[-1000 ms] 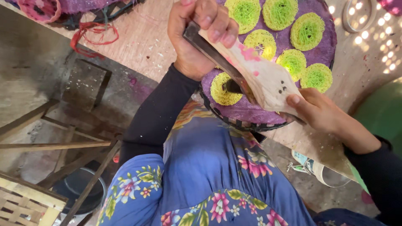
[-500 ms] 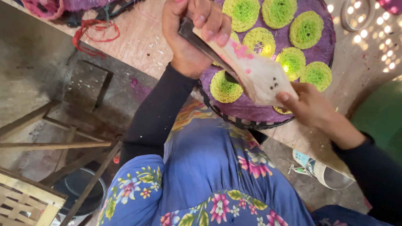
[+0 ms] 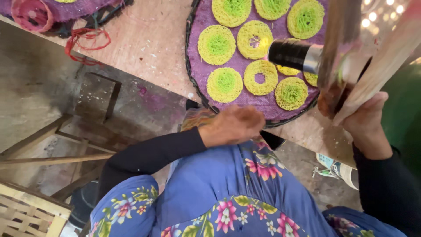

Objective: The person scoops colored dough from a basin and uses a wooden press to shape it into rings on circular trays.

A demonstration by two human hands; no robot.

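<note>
I'm seeing the right hand gripping a pale flat tool above the purple tray; the left hand is curling loosely at its rim, holding nothing I can make out.

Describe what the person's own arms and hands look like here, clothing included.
Both arms wear long, plain black sleeves reaching the wrists. The left hand and the right hand are bare, with no gloves; no rings or bracelets can be made out. The sleeves fit closely and bear no markings.

The round tray has a matt, rough purple woven cloth. The discs look stringy. The wooden table is stained.
</note>
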